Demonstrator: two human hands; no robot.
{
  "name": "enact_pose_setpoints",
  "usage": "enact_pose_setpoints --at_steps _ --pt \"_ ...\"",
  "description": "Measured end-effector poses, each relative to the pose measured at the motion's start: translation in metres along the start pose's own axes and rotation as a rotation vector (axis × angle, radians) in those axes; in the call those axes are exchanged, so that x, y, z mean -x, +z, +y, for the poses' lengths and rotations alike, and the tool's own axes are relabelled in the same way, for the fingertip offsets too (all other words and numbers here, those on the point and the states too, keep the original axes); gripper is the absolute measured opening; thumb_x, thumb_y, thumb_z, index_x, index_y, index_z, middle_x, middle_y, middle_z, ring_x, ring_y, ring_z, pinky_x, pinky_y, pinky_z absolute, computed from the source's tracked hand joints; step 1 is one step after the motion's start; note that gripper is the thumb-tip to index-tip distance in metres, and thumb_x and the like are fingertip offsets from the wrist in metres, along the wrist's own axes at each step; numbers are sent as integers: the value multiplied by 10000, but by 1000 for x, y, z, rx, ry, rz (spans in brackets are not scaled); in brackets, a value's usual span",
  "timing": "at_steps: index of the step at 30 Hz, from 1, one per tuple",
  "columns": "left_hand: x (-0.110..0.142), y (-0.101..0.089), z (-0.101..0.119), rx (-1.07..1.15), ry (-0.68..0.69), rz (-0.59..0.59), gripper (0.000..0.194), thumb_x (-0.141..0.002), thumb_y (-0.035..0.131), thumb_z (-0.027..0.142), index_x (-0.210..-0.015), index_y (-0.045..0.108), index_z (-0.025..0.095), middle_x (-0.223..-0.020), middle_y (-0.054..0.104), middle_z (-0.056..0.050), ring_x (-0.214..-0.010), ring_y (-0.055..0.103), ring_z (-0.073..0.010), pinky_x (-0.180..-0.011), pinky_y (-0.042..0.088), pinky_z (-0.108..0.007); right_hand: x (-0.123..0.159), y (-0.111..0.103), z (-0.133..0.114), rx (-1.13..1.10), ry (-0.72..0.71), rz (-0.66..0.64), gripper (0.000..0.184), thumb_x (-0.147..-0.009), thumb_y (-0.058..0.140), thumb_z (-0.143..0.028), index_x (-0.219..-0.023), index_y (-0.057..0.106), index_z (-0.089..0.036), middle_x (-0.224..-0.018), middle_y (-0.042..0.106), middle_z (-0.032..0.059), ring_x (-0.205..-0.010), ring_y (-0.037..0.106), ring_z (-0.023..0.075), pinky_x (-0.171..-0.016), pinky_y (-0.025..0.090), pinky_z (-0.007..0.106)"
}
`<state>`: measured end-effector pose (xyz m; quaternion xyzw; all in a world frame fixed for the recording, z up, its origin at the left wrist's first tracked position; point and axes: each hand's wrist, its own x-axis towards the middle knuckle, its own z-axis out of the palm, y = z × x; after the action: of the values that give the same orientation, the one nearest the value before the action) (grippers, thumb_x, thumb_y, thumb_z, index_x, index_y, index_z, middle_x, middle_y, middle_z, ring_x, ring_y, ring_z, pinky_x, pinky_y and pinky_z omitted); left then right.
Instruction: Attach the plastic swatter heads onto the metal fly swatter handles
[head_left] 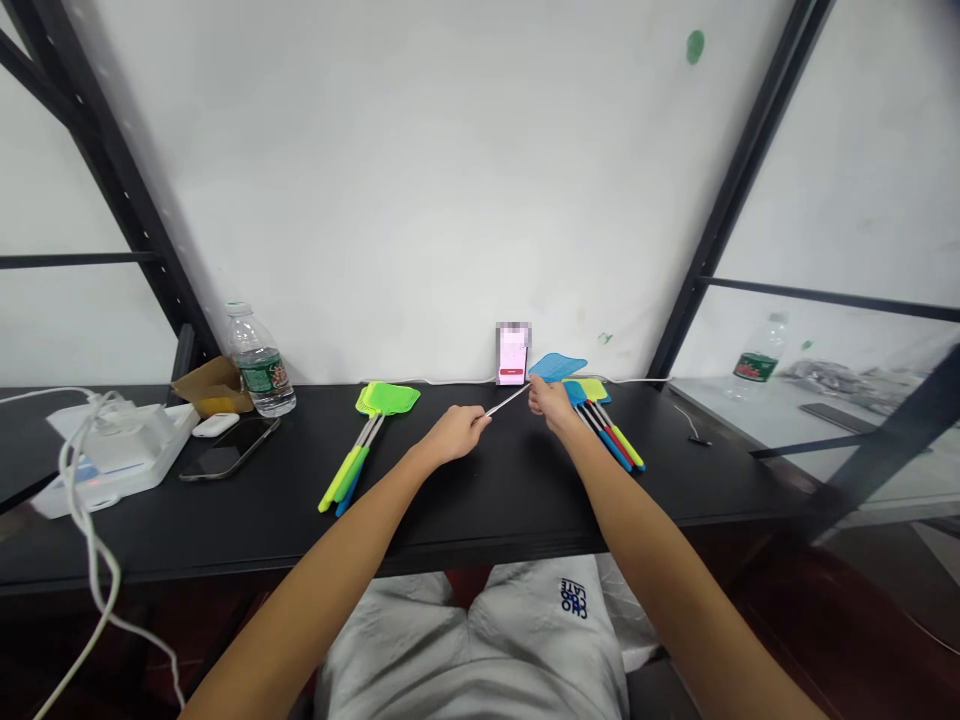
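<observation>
Blue plastic mesh of a fly swatter (556, 367) rises just above the black table (480, 505) in the head view, its thin silver shaft (508, 400) running between both hands. The left hand (456, 435) is closed around the lower shaft, and the right hand (551, 405) pinches it just under the mesh; both seem to be grasping it, though the fingers partly hide the exact hold. It should be light and springy: the shaft looks whippy and the mesh floppy, so the steadiest place to take hold is probably low on the shaft. Green swatters (386, 400) lie left of the hands and blue-and-yellow swatters (592, 390) right of them, their handles fanned on the tabletop.
</observation>
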<state>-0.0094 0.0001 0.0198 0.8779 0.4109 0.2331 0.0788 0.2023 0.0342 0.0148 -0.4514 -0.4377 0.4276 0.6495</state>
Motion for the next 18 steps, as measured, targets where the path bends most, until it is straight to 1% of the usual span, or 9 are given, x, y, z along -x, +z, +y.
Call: enact_pose_setpoints --at_steps 3,6,12,18 --pt "1 0 2 6 -4 -24 340 -965 407 372 -759 606 188 -690 629 -36 -644 566 -156 -608 333 -259 -10 -22 -1 12 -3 -14 392 -803 619 -336 -603 299 -232 -429 251 -105 -339 231 38 -333 146 173" --pt "3 2 5 -5 -15 -31 351 -969 393 377 -767 606 187 -713 638 -46 -660 577 -162 -614 339 -260 -14 -32 -2 12 20 -16 369 -787 613 -326 -596 312 -232 -424 251 -103 -342 230 43 -331 158 181" --pt "7 6 7 -61 -51 -26 349 -972 367 406 -843 618 200 -775 660 -64 -693 599 -185 -627 351 -264 -11 -27 -5 -6 60 95 337 -814 573 -340 -602 336 -227 -424 272 -89 -345 253 54 -331 176 194" --pt "9 7 9 -97 -68 -30 353 -977 356 405 -875 626 200 -804 670 -78 -742 621 -198 -645 373 -268 -8 -20 -2 -28 60 143 371 -815 557 -319 -606 260 -244 -423 233 -95 -339 231 58 -314 154 194"
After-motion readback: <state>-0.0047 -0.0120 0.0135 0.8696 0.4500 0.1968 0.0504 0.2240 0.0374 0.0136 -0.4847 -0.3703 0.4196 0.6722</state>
